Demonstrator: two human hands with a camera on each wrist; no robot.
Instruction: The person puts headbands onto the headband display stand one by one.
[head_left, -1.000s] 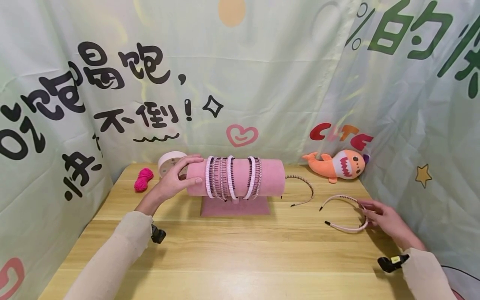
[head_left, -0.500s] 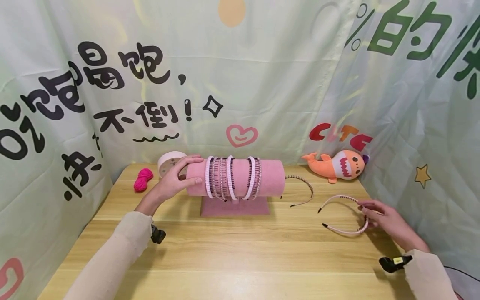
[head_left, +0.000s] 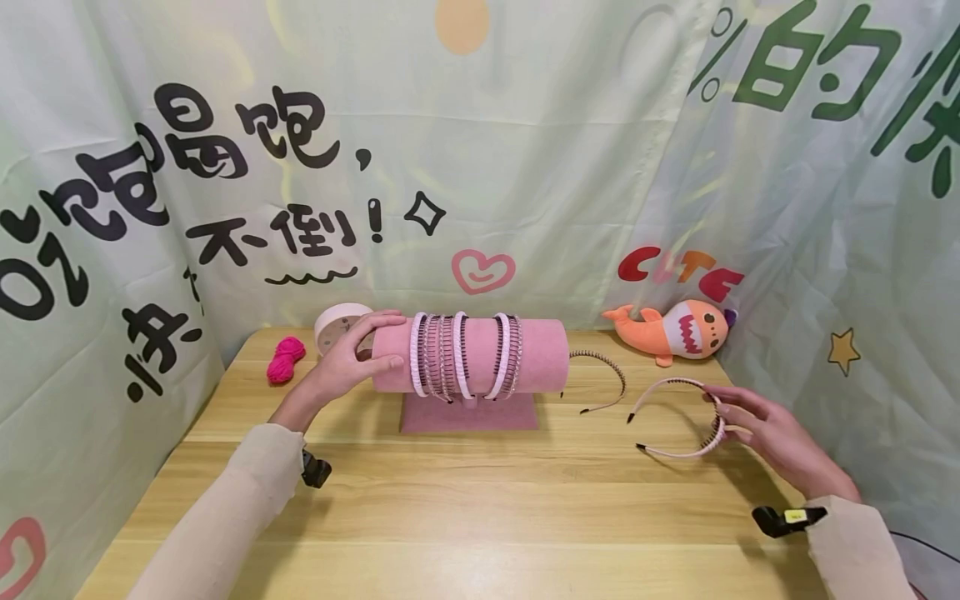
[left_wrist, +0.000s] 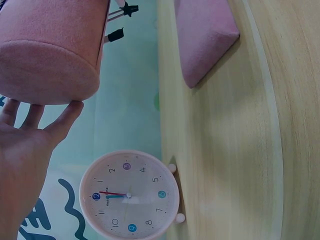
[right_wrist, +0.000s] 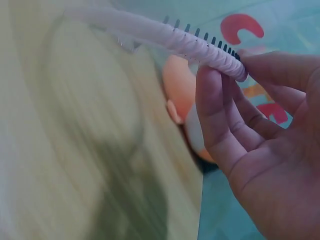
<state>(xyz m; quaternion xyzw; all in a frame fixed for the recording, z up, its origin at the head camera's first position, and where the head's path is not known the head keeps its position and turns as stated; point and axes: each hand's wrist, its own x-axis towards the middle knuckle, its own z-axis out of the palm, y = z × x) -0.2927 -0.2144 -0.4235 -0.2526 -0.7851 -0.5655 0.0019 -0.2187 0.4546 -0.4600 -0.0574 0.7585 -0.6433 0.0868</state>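
A pink headband stand (head_left: 544, 354) with a plush roll stands on the table, several white and black-toothed headbands (head_left: 461, 354) round its roll. My left hand (head_left: 343, 358) holds the roll's left end, thumb in front and fingers over the top; the left wrist view shows fingertips against that end (left_wrist: 50, 75). Farther right, my right hand (head_left: 772, 433) pinches a pale pink headband (head_left: 678, 454) at the middle of its curve. Its dark-tipped ends point left. In the right wrist view this headband (right_wrist: 195, 47) shows black comb teeth inside and hangs above the table.
Another headband (head_left: 621, 379) lies on the table just right of the stand. Behind stand an orange plush shark (head_left: 675, 329) and a round pink clock (left_wrist: 129, 215), the clock near my left hand. Pink yarn (head_left: 286, 360) lies at the left. Printed cloth encloses the table.
My right hand has raised the pale pink headband slightly and moved it left, toward the stand. The left hand has stayed in place on the roll.
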